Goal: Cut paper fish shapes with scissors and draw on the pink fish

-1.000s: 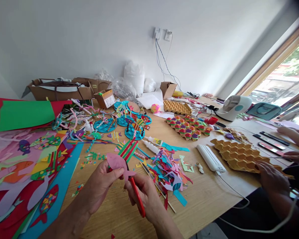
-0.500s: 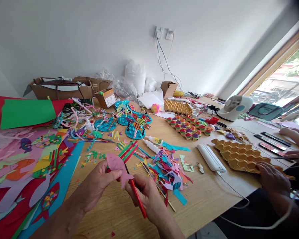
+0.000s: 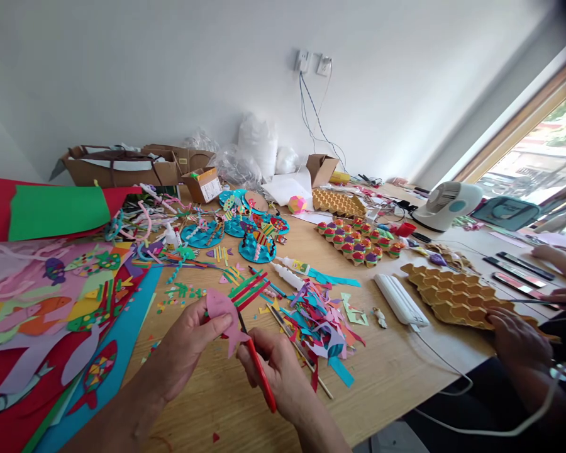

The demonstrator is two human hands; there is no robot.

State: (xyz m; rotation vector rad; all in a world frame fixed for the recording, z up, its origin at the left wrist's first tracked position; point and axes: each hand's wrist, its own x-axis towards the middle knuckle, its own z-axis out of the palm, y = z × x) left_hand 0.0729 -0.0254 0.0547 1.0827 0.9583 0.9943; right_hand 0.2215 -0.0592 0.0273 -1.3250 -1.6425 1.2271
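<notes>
Plainly, the left hand pinches pink paper, the right hand grips scissors; carton label is unreadable.

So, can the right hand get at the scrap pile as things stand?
Probably yes: the scrap pile lies close beside the right hand, with thin, low sticks between. But that hand holds scissors, so grasping scraps would likely mean freeing its fingers.

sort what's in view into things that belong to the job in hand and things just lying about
In hand:
- pink paper fish, held in the left hand
- red-handled scissors, held in the right hand

Lying about, as far as I can judge:
- white fan
- painted egg tray
- small cardboard box
- teal case
</notes>
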